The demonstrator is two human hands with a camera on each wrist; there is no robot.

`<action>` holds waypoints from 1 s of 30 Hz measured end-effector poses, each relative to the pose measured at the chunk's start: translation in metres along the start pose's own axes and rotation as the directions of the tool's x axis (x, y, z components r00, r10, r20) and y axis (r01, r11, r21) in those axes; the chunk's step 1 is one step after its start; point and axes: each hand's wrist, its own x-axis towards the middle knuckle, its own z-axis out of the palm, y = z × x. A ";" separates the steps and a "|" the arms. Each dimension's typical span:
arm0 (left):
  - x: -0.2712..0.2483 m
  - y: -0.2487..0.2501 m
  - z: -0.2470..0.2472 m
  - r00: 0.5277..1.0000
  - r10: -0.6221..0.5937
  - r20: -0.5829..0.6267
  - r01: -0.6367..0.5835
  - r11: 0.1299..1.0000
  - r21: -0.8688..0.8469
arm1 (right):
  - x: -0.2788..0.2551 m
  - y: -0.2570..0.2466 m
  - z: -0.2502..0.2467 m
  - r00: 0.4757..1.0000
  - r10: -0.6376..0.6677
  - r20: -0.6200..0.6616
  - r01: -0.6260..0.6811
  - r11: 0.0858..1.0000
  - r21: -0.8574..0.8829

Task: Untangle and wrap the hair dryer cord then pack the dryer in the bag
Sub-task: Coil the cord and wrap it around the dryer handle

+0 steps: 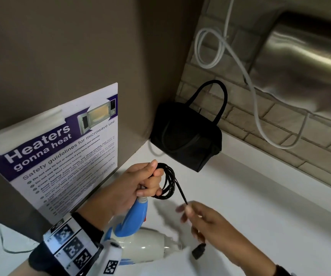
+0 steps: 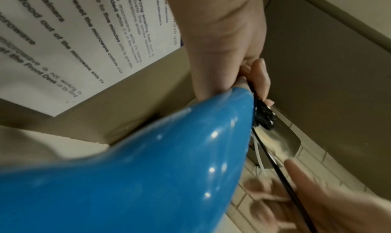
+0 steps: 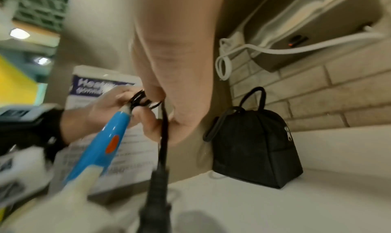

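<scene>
Fingers (image 1: 153, 188) of left hand (image 1: 134, 186) curl round glossy blue dryer handle (image 1: 135, 218) and coiled black cord (image 1: 167, 182); right hand (image 1: 204, 218) pinches cord's tail near plug (image 1: 198, 251), over smooth white table (image 1: 260, 206). Soft black fabric bag (image 1: 186, 136) stands upright in corner, well apart.

The white counter (image 1: 260, 206) lies open right of the hands. In the back corner stands the small black fabric bag (image 1: 186, 136), hemmed by the brown wall panel (image 1: 61, 46) and brick wall (image 1: 280, 132); a steel dispenser (image 1: 304, 62) overhangs, its white cable (image 1: 254, 100) dangling beside the bag.
</scene>
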 end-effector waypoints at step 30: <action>0.005 -0.009 0.007 0.996 -0.043 0.081 0.033 0.992 0.123 | 0.025 -0.024 -0.022 0.980 -0.197 0.033 0.199 0.978 -0.057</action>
